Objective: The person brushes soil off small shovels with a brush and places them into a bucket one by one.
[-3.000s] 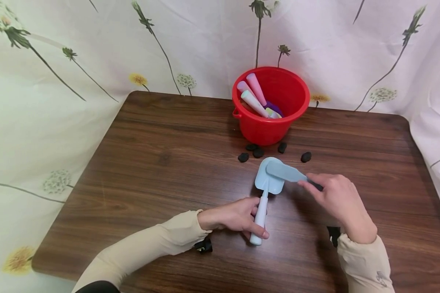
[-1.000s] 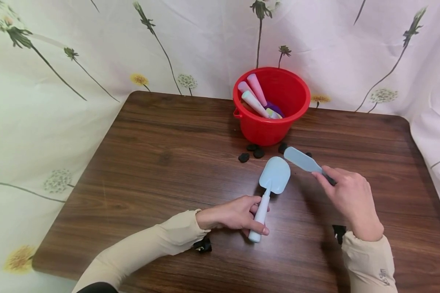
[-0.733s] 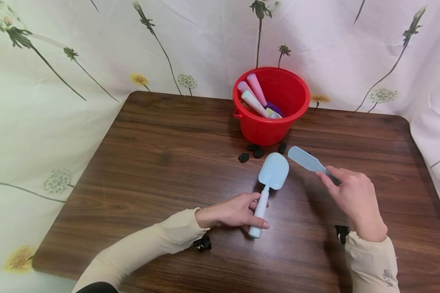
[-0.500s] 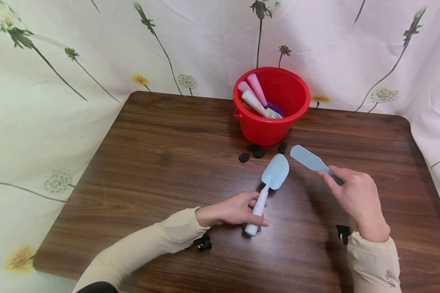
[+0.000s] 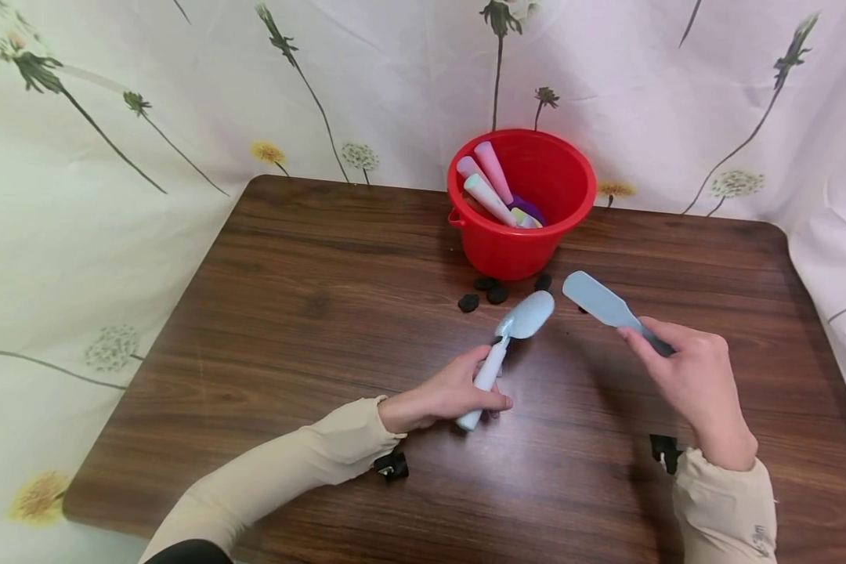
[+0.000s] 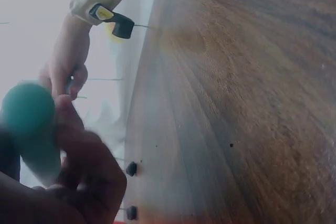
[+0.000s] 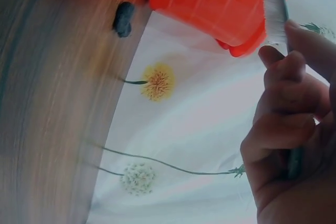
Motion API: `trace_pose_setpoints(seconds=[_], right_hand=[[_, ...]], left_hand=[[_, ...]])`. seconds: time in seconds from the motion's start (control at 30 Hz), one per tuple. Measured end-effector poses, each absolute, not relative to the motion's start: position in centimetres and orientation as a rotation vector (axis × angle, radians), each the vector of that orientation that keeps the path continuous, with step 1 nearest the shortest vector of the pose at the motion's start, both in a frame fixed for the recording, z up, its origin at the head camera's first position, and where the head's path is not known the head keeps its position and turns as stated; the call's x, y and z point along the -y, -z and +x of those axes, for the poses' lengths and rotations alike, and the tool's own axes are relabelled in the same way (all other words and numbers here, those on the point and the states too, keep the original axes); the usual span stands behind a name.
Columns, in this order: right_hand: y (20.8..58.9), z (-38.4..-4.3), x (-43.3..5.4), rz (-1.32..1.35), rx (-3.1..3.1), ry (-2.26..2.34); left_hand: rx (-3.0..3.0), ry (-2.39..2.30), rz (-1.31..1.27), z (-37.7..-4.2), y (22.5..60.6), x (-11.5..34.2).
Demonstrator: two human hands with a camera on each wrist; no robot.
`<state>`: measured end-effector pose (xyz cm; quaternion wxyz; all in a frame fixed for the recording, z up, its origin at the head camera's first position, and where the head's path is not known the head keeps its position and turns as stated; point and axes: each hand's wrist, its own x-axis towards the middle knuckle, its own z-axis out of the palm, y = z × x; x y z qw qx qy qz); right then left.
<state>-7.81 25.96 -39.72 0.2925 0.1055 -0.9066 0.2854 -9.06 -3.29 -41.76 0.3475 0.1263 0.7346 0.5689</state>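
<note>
My left hand (image 5: 451,389) grips the white handle of a small light blue shovel (image 5: 529,315), a toy garden trowel whose blade is tipped onto its side just in front of the red bucket. The green butt of its handle (image 6: 29,108) looms large in the left wrist view. In my right hand (image 5: 694,376) a flat, light blue brush (image 5: 599,301) is pinched by its handle; white bristles (image 7: 274,11) show along one side in the right wrist view. Small black stones (image 5: 497,294) lie between the shovel and the bucket. Another stone (image 5: 583,309) is partly covered by the brush.
The red bucket (image 5: 511,251) stands at the back of the brown wooden table (image 5: 310,298). Several pastel handles (image 5: 492,200) lean inside it. Behind the table hangs a white cloth (image 5: 409,78) printed with dandelions.
Earlier the brush lay over the shovel's blade; it has since moved off to the right and back. The shovel has turned in my left hand, its blade rolling from facing up onto its side.
</note>
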Motion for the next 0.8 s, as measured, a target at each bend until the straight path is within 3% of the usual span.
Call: trace_pose_setpoints(seconds=[0.53, 0.8], right_hand=[[39.6, -7.5, -24.6, 0.281, 2.419, -0.984], [39.3, -6.6, -23.1, 0.544, 2.526, -1.075]], left_hand=[[-1.826, -1.591, 0.347, -8.9, 41.2, 2.7], [-1.709, -1.525, 0.495, -9.0, 41.2, 3.1]])
